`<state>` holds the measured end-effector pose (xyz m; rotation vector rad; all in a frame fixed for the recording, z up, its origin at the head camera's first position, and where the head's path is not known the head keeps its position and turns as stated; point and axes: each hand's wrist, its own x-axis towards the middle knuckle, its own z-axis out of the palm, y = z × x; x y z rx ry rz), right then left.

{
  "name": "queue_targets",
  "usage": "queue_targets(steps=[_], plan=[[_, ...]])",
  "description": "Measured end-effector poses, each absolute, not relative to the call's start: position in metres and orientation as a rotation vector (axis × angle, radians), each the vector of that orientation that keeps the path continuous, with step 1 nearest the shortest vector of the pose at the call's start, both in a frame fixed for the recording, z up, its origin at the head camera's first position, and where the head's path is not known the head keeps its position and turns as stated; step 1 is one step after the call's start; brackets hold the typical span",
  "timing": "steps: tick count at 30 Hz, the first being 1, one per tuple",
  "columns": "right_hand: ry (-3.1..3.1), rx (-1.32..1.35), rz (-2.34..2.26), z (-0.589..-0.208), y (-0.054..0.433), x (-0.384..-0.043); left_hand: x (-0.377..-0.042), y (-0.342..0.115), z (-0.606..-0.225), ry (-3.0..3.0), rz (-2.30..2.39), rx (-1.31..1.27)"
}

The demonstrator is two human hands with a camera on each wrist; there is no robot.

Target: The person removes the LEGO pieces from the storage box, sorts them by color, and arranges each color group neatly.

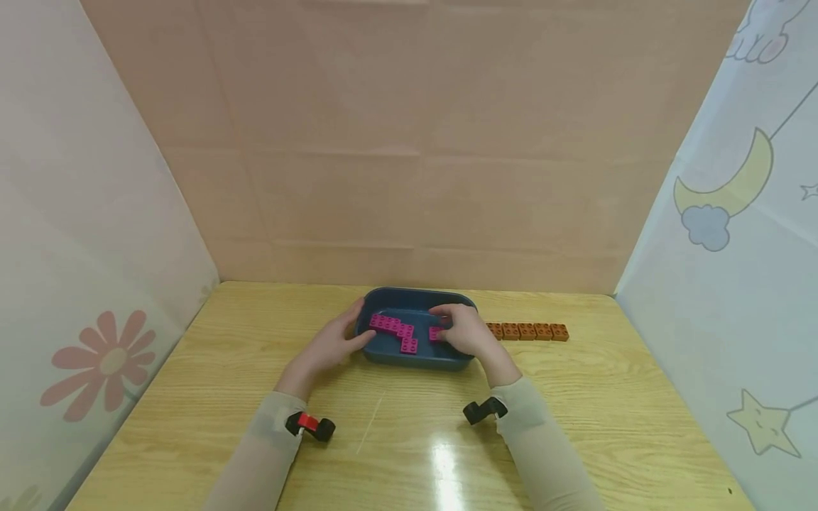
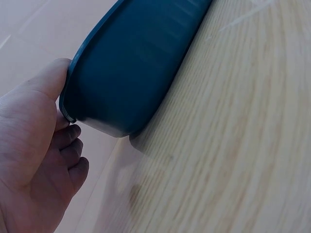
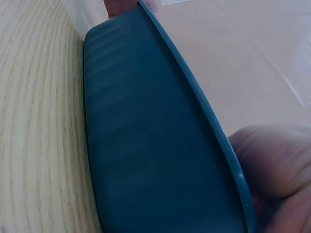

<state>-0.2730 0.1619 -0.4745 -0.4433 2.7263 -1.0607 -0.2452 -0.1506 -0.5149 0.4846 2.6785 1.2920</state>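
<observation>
A dark-blue rectangular plastic tray [image 1: 412, 361] sits upright near the desk's [image 1: 211, 397] back edge; inside, magenta studded plastic blocks [image 1: 386, 323] lie studs-up in its left half, another, partly hidden, nearer its right edge.

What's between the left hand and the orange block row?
The head view shows it: the blue tray with pink blocks inside, then the right hand over the tray's right end.
</observation>
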Motion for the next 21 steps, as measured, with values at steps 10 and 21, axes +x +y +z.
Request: queue_targets(steps=[10, 21], plan=[[2.763, -0.467, -1.008, -0.4758, 0.1602, -0.2716, -0.2439, -0.1496, -0.5133, 2.678, 1.299, 0.478], [2.809, -0.486, -0.912, -0.4768, 0.1572, -0.2704, -0.2442, -0.1499, -0.514, 2.685, 1.288, 0.484]])
